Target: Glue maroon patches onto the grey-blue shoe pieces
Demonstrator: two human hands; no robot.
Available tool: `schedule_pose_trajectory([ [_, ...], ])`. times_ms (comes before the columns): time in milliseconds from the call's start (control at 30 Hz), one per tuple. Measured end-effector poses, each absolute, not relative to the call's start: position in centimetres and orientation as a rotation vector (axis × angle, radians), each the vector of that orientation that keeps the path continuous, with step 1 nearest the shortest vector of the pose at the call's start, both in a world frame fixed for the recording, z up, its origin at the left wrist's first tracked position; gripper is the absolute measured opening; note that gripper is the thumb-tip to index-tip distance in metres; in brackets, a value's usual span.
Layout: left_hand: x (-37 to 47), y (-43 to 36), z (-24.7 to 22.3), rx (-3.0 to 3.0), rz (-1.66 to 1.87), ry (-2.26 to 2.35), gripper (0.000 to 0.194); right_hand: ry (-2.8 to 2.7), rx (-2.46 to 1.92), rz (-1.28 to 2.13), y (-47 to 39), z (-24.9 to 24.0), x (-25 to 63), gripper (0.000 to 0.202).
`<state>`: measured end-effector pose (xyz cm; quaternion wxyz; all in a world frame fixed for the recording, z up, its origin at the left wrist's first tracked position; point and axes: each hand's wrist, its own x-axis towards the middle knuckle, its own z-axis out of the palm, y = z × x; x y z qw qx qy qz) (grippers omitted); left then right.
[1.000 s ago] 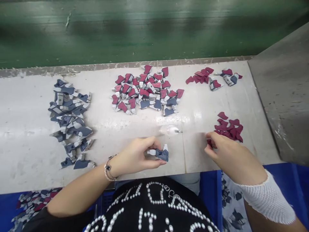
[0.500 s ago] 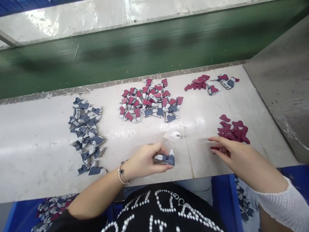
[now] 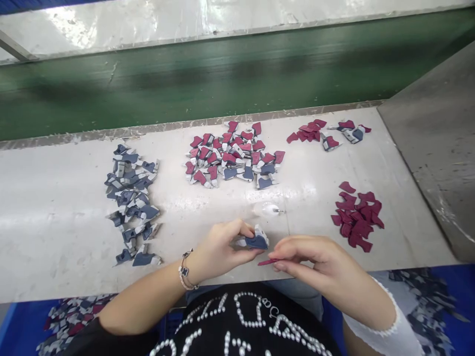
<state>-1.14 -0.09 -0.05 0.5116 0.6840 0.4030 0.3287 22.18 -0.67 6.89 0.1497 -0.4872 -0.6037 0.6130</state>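
Our left hand (image 3: 222,244) pinches a blue-grey piece (image 3: 254,241); our right hand (image 3: 315,262) grips a red piece (image 3: 267,261). Finished pile (image 3: 233,155) at twelve o'clock, blue pile (image 3: 131,202) at ten o'clock remains.

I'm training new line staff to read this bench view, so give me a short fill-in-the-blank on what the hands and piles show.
1. The left hand holds a grey and ____ piece.
2. The right hand pinches a thin ____ piece.
3. The all-maroon pile lies to the person's ____.
4. A bracelet sits on the ____ wrist.

Missing words: blue; maroon; right; left
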Motion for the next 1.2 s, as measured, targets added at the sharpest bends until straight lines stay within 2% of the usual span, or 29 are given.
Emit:
schedule_pose_trajectory([
  [167, -1.3, -0.3, 0.1, 1.684, 0.790, 1.034, 0.025, -1.641, -1.567, 1.798, -0.4, 6.4, 21.4, 0.024],
  [333, -1.3, -0.4, 0.2, 1.764, 0.790, 1.020, 0.025, -1.510, -1.528, 1.896, 0.0, 6.2, 21.1, 0.020],
  [433, -1.1, -0.1, 0.2, 1.795, 0.903, 0.963, 0.021, -1.464, -1.524, 1.892, 0.2, 6.1, 21.2, 0.022],
  [633, -0.9, 0.0, 0.3, 1.824, 1.050, 0.966, 0.023, -1.512, -1.523, 1.875, 0.4, 6.1, 21.0, 0.027],
  [933, -1.1, 0.4, 0.5, 1.842, 1.028, 0.960, 0.017, -1.566, -1.561, 1.864, 1.2, 6.1, 20.6, 0.029],
  [1200, -1.2, 0.2, 0.3, 1.927, 1.046, 0.952, 0.016, -1.631, -1.598, 1.748, 0.7, 6.8, 20.0, 0.019],
])
